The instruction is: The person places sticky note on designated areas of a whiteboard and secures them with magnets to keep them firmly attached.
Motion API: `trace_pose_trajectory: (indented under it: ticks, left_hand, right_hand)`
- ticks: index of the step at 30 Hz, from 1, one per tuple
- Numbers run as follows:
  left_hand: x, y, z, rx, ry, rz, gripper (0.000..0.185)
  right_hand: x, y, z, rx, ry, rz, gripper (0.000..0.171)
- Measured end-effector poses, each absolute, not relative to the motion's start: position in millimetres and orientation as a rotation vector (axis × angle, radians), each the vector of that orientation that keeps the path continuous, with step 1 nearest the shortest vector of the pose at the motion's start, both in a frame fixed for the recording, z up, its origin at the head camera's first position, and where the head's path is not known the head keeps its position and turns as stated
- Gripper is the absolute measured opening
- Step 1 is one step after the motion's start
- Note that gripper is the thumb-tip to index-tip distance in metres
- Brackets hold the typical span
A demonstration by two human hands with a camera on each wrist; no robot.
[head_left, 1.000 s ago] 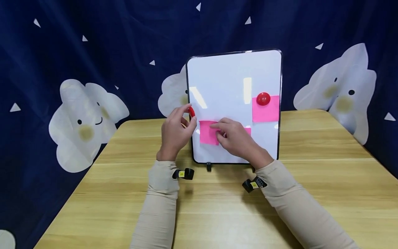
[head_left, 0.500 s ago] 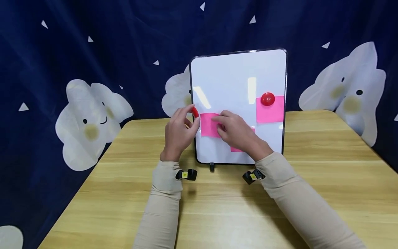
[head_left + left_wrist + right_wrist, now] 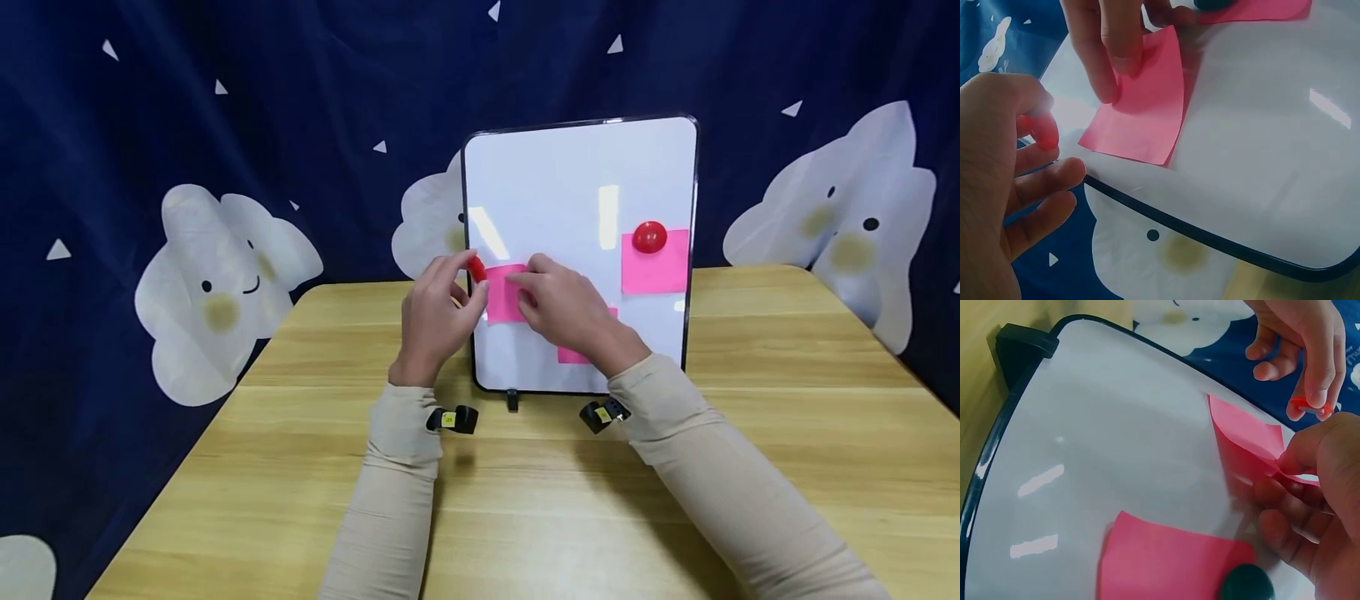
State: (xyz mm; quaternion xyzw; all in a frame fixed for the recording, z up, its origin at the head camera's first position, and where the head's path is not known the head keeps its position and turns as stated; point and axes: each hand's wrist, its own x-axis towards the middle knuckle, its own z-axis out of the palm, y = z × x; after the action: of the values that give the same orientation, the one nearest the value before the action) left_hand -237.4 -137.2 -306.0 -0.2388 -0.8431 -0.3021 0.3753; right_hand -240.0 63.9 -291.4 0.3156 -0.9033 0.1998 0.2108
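My left hand (image 3: pixel 437 317) pinches a red round magnet (image 3: pixel 477 268) between thumb and finger, at the left edge of an upright whiteboard (image 3: pixel 547 183). With thumb and fingers, my right hand (image 3: pixel 566 304) holds a pink paper note (image 3: pixel 504 296) against or just off the board. In the right wrist view that note (image 3: pixel 1244 434) curls away from the surface at its free end. Low on the board, a second pink note (image 3: pixel 574 356) is mostly covered by my right hand in the head view. A dark green magnet (image 3: pixel 1247 584) sits on it.
At the board's right side, a third pink note (image 3: pixel 656 277) hangs under a red domed magnet (image 3: pixel 649 237). The board stands on black feet (image 3: pixel 512 401) on a wooden table (image 3: pixel 510 517). Behind is a dark blue curtain (image 3: pixel 315 108) with cloud faces.
My right hand has moved the pink note a little upward on the board, uncovering part of the lower note. My left hand stays by the left edge with its magnet; the view shifted slightly.
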Motion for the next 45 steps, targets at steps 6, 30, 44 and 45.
trace_pose_trajectory:
  ticks: [6,30,44,45]
  left_hand:
    - [-236.1,-139.4,-305.4,-0.6,-2.19,-0.749,0.041]
    - [-246.8,-143.1,-287.4,-0.669,-2.201,-0.513,0.036]
    - [-254.3,-144.6,-280.2,-0.723,-2.212,-0.425,0.037]
    - [-254.4,-144.4,-280.1,-0.724,-2.215,-0.422,0.037]
  right_hand:
    - [-241.2,60.2,-289.9,0.835,-2.542,0.516,0.038]
    - [-244.5,56.8,-290.2,0.76,-2.421,0.391,0.035]
    - [-243.7,57.1,-298.2,0.767,-2.355,0.345,0.043]
    - [-243.9,57.3,-298.3,0.765,-2.351,0.347,0.042]
